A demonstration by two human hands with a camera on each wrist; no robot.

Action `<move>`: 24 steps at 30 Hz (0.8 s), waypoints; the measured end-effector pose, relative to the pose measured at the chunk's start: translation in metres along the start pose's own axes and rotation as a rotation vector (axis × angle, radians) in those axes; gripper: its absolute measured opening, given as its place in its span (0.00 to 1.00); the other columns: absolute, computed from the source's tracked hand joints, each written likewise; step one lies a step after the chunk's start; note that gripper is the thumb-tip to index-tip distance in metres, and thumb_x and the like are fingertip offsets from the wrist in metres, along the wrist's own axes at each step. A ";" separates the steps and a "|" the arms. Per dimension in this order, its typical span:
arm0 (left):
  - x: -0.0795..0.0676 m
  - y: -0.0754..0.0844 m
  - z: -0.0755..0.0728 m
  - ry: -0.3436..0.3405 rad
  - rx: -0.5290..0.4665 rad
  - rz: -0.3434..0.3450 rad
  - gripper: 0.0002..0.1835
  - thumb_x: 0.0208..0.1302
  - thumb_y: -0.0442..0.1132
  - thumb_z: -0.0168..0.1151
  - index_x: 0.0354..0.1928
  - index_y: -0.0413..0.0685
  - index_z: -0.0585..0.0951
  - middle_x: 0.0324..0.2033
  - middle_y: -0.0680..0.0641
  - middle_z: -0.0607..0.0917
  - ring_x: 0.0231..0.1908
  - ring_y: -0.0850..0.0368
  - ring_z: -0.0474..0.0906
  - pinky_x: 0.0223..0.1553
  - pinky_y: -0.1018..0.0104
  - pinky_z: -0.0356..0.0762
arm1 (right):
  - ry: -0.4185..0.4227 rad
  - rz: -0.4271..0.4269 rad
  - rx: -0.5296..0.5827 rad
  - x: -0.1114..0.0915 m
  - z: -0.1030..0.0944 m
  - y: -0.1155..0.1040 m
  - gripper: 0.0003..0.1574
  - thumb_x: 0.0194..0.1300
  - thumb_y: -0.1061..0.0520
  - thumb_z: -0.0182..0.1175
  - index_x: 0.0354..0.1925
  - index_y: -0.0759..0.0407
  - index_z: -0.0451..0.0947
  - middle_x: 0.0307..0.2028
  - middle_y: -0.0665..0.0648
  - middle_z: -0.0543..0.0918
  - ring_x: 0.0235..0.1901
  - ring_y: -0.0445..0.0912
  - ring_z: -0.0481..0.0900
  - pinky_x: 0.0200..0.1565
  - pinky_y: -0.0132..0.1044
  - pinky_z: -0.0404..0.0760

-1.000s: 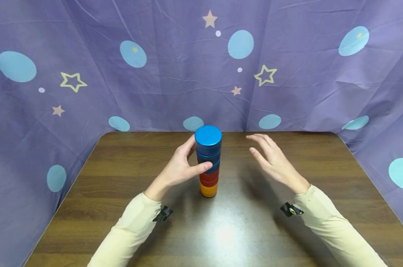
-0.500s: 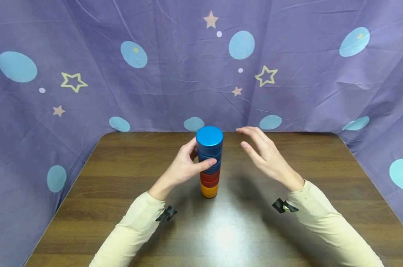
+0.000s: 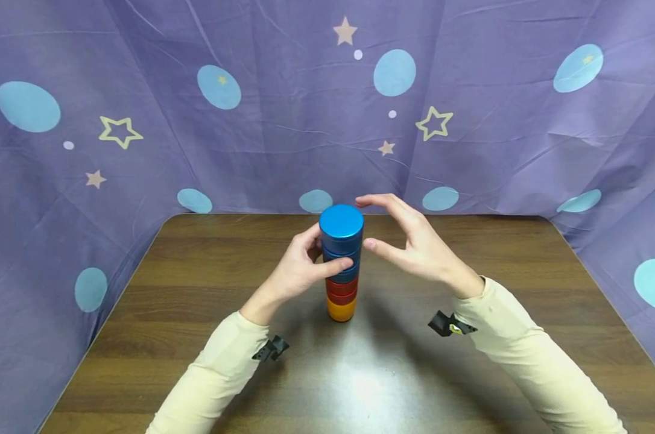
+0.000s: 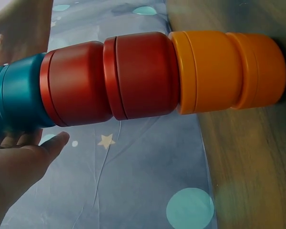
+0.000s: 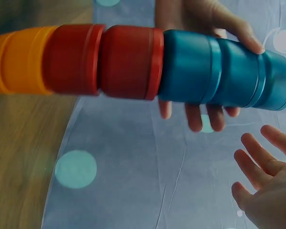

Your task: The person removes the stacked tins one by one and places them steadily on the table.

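A tower of round lidded canisters stands upright on the table: orange at the bottom, red canisters [image 4: 148,76] in the middle, blue canisters [image 3: 341,223] on top. My left hand [image 3: 295,268] grips the blue part from the left, its thumb across the near side and fingers behind, as the right wrist view shows. To the right of the tower, my right hand [image 3: 414,241] is raised with fingers spread and thumb apart. Its fingertips are close beside the top blue canister, and no thing is in its palm [image 5: 276,195]. The orange canisters [image 4: 214,71] rest at the table surface.
The brown wooden table [image 3: 197,361] reaches back to a purple curtain [image 3: 284,90] with stars and blue dots. Black wrist cameras [image 3: 449,323] sit at both cream sleeves [image 3: 528,355].
My right hand has moved left and slightly up, up to the top of the tower. The left hand shifted slightly right early on and keeps its grip; the tower stays in place.
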State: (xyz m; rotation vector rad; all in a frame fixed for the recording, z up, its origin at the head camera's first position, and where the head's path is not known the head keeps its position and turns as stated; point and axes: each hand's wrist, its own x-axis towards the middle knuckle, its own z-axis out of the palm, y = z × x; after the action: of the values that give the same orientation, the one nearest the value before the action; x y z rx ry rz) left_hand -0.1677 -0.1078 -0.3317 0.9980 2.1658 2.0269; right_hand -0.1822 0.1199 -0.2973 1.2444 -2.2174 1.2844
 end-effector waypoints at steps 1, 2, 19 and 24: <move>0.000 0.000 0.000 0.000 -0.005 -0.001 0.39 0.56 0.51 0.72 0.63 0.34 0.70 0.55 0.39 0.77 0.52 0.47 0.75 0.57 0.52 0.71 | -0.005 0.002 0.025 0.002 0.000 -0.001 0.33 0.63 0.54 0.65 0.64 0.57 0.68 0.59 0.53 0.74 0.61 0.47 0.69 0.64 0.45 0.62; -0.001 0.000 0.000 0.000 -0.012 -0.001 0.38 0.56 0.49 0.72 0.63 0.34 0.70 0.55 0.39 0.77 0.52 0.47 0.75 0.57 0.52 0.71 | -0.009 0.006 0.050 0.004 0.001 -0.002 0.34 0.63 0.53 0.65 0.64 0.57 0.68 0.59 0.53 0.74 0.61 0.47 0.68 0.64 0.45 0.61; -0.001 -0.002 0.002 -0.012 -0.024 -0.016 0.38 0.55 0.51 0.72 0.61 0.33 0.71 0.52 0.38 0.79 0.47 0.48 0.78 0.52 0.53 0.75 | -0.018 0.067 0.226 0.015 0.021 -0.010 0.40 0.60 0.47 0.69 0.66 0.55 0.67 0.61 0.48 0.73 0.58 0.46 0.71 0.61 0.44 0.66; -0.001 -0.004 0.000 -0.007 -0.020 -0.022 0.39 0.55 0.52 0.72 0.61 0.34 0.71 0.52 0.38 0.79 0.49 0.48 0.77 0.53 0.53 0.75 | -0.009 0.045 0.264 0.015 0.025 -0.010 0.39 0.60 0.46 0.68 0.65 0.58 0.68 0.60 0.50 0.74 0.58 0.47 0.72 0.61 0.48 0.67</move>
State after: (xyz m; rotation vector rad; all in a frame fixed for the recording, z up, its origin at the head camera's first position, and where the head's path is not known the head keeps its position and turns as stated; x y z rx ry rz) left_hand -0.1688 -0.1085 -0.3359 0.9731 2.1394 2.0284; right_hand -0.1793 0.0895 -0.2964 1.2970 -2.1447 1.6353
